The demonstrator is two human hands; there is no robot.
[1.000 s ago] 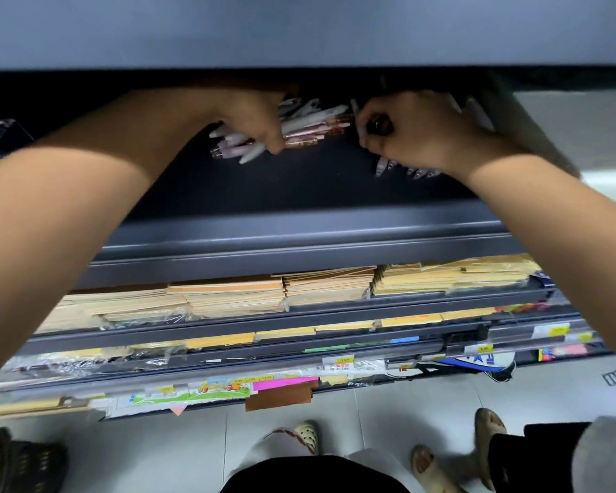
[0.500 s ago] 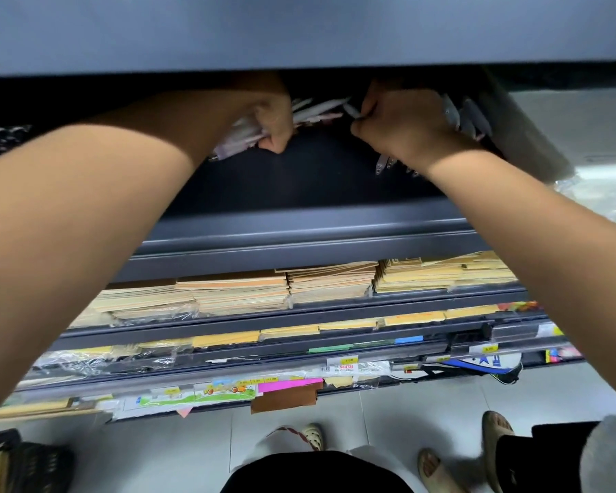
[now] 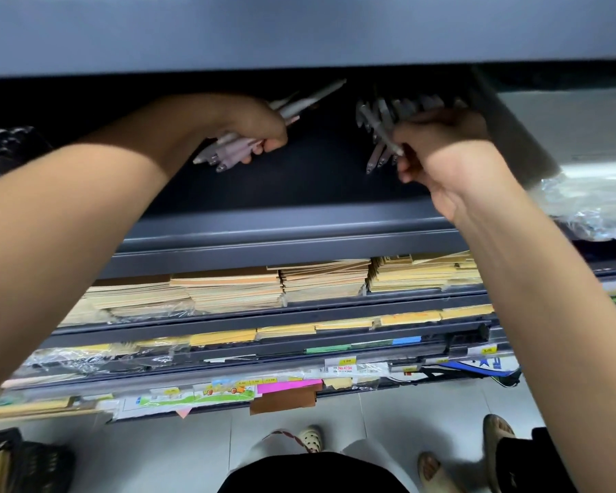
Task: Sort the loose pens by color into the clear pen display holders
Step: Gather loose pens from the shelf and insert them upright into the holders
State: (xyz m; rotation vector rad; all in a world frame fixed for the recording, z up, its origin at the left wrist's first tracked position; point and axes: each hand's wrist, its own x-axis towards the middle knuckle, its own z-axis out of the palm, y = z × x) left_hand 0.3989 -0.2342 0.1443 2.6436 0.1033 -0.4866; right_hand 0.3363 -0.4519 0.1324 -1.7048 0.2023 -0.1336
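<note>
Both hands reach into a dark shelf recess under an overhanging shelf. My left hand (image 3: pixel 255 128) grips a bundle of pale pink and white pens (image 3: pixel 228 151); their tips stick out below the fist and their barrels poke out above it. My right hand (image 3: pixel 441 154) pinches a grey pen (image 3: pixel 388 137) at the edge of a row of grey pens (image 3: pixel 402 108) standing at the back right. The clear holder around that row is hard to make out in the dark.
The dark shelf floor (image 3: pixel 317 172) lies between the hands. Below are shelves of stacked brown envelopes (image 3: pixel 320 279) and paper goods. A plastic-wrapped pile (image 3: pixel 594 201) sits at the right. A black basket (image 3: pixel 18 464) stands on the tiled floor at lower left.
The hands have moved apart. My left hand drew the pink-white bundle leftward and down. My right hand shifted right to the row of grey pens and now pinches one.
</note>
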